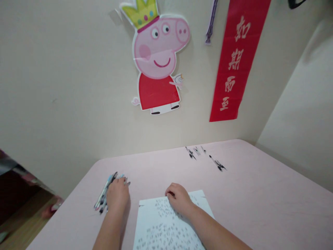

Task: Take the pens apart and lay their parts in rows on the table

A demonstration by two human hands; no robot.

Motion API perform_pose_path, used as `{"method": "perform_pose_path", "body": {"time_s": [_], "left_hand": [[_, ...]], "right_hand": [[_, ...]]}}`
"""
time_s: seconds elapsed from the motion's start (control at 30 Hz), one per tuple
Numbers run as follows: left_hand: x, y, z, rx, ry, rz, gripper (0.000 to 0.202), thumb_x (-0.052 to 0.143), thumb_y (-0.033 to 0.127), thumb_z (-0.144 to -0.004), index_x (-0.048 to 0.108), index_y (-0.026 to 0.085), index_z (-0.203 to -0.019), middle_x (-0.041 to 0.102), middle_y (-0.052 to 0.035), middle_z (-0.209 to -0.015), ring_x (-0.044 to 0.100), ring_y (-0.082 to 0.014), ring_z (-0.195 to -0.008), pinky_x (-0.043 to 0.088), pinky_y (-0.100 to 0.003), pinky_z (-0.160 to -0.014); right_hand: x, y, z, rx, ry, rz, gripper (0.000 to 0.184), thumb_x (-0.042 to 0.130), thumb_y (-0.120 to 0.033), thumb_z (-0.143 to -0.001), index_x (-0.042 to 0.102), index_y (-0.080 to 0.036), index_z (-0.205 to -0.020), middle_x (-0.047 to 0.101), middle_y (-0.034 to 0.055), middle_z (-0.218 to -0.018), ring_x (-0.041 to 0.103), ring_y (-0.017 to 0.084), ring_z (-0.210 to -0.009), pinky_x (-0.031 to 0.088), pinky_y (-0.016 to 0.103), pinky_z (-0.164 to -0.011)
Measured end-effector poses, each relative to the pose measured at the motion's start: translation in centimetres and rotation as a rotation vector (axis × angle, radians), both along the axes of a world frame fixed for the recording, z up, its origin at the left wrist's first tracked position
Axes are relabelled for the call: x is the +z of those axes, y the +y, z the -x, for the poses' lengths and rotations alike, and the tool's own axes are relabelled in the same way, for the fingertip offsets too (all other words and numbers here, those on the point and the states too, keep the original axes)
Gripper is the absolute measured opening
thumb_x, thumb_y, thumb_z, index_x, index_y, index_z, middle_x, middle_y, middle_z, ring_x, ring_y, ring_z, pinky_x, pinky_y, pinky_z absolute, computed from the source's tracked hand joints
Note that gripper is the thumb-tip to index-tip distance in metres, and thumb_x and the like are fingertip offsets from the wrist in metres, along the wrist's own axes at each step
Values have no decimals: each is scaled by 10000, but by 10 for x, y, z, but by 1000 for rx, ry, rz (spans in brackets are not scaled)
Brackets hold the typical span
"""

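My left hand (pixel 118 195) rests on a loose pile of pens (pixel 104 192) at the left of the table. Its fingers curl down among them and look closed. Pen ends stick out past the fingertips, but whether one is gripped is hidden. Near the middle, my right hand (pixel 179 198) lies loosely curled at the top edge of a white sheet of paper (pixel 142 215), with no object visible in it. Rows of dark handwritten characters cover much of the sheet, too blurred to read. My right forearm crosses its right side.
Several dark and clear pen parts (pixel 191 152) lie at the back of the pink-covered table (pixel 260 194), with another small group (pixel 218 163) closer in. On the wall behind hang a cartoon pig cutout (pixel 159 69) and a red banner (pixel 239 62). The table's left edge drops toward the floor.
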State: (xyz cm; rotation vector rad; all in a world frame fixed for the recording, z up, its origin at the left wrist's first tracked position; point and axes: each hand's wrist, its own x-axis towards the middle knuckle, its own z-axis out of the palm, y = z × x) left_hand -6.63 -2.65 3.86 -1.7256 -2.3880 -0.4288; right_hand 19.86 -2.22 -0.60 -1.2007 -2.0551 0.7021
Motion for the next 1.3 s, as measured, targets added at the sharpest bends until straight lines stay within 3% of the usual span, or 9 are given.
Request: {"method": "perform_pose_path", "body": {"time_s": [0.1,0.2,0.5,0.73,0.9,1.03,1.13,1.2,1.3], "left_hand": [[2,-5,13,115,96,56,226,394,201,-860,603,122,-897,640,-161,-917,606,-286,-871,451,-403,-772],[2,-6,15,151,111,122,256,365,244,-875,592,125,-884,647,-155,-925,611,-294,-870,456,-385,-752],[-1,-6,14,178,138,135,214,400,254,-856,564,120,-886,629,-156,-934,612,-301,-874,465,-368,-726],[2,-11,10,140,155,80,216,418,252,-869,570,123,-784,625,-170,-866,626,-283,-806,477,-383,-694],[8,-9,9,130,174,71,216,408,247,-874,572,122,-811,627,-167,-881,619,-284,-820,467,-378,-699],[23,-4,-7,44,119,43,199,366,229,-886,537,165,-806,632,-116,-825,612,-248,-780,445,-336,-677],[31,0,-34,-125,-29,9,183,361,282,-892,502,196,-813,625,-74,-788,600,-224,-757,427,-307,-660],[29,2,-54,-298,-154,12,177,361,299,-888,494,203,-821,621,-59,-799,596,-207,-770,425,-292,-669],[21,1,-80,-438,-295,-37,168,361,292,-875,505,211,-848,610,-50,-839,581,-201,-799,430,-306,-712]], "right_hand": [[1,0,0,-3,-3,4,225,497,-66,-721,675,-202,-743,629,20,-784,562,152,-786,388,250,-740],[3,-1,-1,-3,0,5,222,497,-66,-720,673,-200,-745,628,18,-781,561,150,-782,386,246,-733],[1,1,-1,-5,-18,11,226,494,-65,-724,675,-196,-758,630,20,-790,560,148,-789,385,248,-747],[3,-1,-2,-7,6,4,243,490,-57,-720,679,-206,-750,636,20,-788,568,157,-790,395,258,-743],[1,0,-1,2,12,10,242,494,-54,-723,681,-205,-753,638,19,-792,570,155,-792,397,261,-746],[-4,3,0,-44,129,13,210,507,-67,-732,671,-195,-758,633,22,-782,567,156,-780,409,260,-734],[-7,5,0,-101,247,21,202,505,-74,-729,664,-185,-787,625,29,-780,562,156,-749,425,261,-710],[-6,7,0,-129,312,31,213,491,-81,-729,661,-181,-809,620,31,-780,558,154,-722,432,262,-688],[-5,9,-1,-167,414,65,207,491,-110,-728,656,-184,-830,629,39,-799,563,162,-728,441,273,-682]]}}
